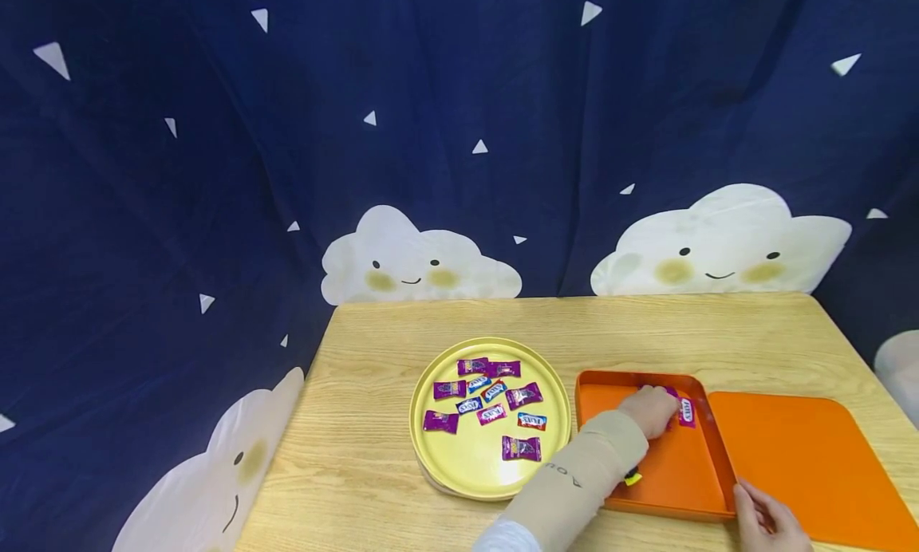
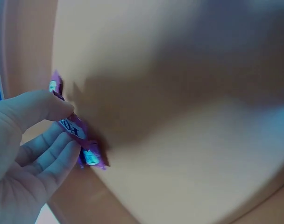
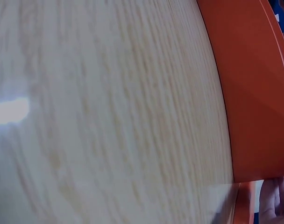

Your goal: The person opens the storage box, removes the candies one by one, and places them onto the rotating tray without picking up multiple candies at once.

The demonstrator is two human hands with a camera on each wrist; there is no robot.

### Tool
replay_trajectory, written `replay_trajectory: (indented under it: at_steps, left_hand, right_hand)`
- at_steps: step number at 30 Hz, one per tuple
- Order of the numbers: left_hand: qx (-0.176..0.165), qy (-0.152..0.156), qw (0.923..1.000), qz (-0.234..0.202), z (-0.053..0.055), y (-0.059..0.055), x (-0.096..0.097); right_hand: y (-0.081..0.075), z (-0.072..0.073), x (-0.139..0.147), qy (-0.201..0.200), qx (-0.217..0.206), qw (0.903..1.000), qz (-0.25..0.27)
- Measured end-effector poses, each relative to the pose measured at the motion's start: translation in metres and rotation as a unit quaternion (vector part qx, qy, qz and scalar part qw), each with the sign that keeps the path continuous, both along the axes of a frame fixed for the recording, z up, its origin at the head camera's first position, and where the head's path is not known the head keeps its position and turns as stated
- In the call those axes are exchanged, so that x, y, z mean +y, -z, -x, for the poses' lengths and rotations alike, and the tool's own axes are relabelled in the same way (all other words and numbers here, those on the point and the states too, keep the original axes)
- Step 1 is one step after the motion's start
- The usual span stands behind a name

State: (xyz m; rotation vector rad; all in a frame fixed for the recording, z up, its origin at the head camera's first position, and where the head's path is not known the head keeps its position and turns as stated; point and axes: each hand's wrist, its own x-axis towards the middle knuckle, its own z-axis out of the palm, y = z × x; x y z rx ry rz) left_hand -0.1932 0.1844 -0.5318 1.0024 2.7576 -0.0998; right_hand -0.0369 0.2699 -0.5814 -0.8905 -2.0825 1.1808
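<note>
My left hand (image 1: 649, 409) is inside the shallow orange box (image 1: 685, 476), near its far side. In the left wrist view its thumb and fingers pinch a purple wrapped candy (image 2: 73, 128) with white lettering. A pink-purple wrapped candy (image 1: 687, 412) lies just right of that hand, against the box wall. My right hand (image 1: 771, 522) grips the box's near right corner; in the right wrist view only some of its fingers (image 3: 269, 200) show at the lower edge. Part of a small yellow-and-black thing (image 1: 633, 478) peeks out beside the left sleeve.
Left of the box stands a round yellow tray (image 1: 459, 468) bearing several purple, blue, red and pink wrapped candies. A flat orange lid or sheet (image 1: 797, 448) lies to the right on the wooden table (image 1: 359, 424). A dark blue curtain (image 1: 445, 73) hangs behind.
</note>
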Motion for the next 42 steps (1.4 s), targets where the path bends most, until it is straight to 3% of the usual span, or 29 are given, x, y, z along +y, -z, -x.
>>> replay_trajectory:
  at_steps: [8, 14, 20, 22, 28, 36, 42]
  left_hand:
    - [0.005, 0.058, 0.9981, -0.020, 0.005, -0.013, -0.011]
    - [-0.030, 0.051, 0.9969, -0.051, 0.007, -0.024, -0.020]
    - [-0.013, 0.082, 0.9951, -0.054, 0.010, -0.038, -0.036]
    - [-0.013, 0.079, 0.9954, -0.053, 0.009, -0.044, -0.043]
    - [-0.019, 0.065, 0.9957, -0.064, 0.005, -0.051, -0.073]
    - [0.012, 0.058, 0.9922, -0.109, 0.000, -0.052, -0.124]
    - [0.051, 0.063, 0.9847, -0.155, -0.003, -0.050, -0.165]
  right_hand:
    - [0.001, 0.001, 0.001, 0.004, 0.002, 1.0000, 0.008]
    - [0.004, 0.002, 0.002, 0.005, 0.018, 0.9998, -0.005]
    - [0.004, 0.002, 0.002, 0.004, 0.015, 0.9998, -0.013]
    - [0.003, 0.002, 0.002, 0.002, 0.012, 0.9999, -0.011]
    - [0.004, 0.002, 0.002, -0.001, 0.028, 0.9996, -0.002]
    - [0.005, 0.002, 0.001, -0.001, 0.036, 0.9993, -0.005]
    - [0.004, 0.002, 0.001, -0.002, 0.044, 0.9990, -0.006]
